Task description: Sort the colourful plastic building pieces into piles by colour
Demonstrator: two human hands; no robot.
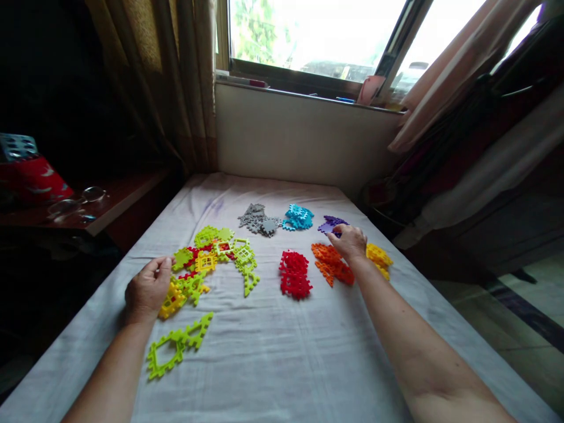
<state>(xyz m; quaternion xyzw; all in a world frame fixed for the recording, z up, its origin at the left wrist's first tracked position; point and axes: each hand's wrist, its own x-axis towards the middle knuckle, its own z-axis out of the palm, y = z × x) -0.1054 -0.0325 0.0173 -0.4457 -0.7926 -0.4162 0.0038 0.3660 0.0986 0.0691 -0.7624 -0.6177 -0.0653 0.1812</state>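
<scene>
My left hand (147,289) rests at the left edge of a mixed heap, its fingers curled together beside a lime green interlocking piece (182,258); what they hold, if anything, is hidden. Yellow pieces (173,301) and a few red ones lie in that same heap. At the right, my right hand (351,242) pinches at a pile of purple interlocking pieces (326,227), its fingertips on a purple piece. Just below that hand lies an orange pile (330,261), and a yellow pile (379,258) is partly behind the wrist.
On the sheet-covered surface (264,364) sit a red pile (294,273), a grey pile (259,220) and a blue pile (298,216). Two joined lime pieces (166,355) lie near the left forearm. Glasses (77,202) rest on a side shelf. A wall and window stand behind.
</scene>
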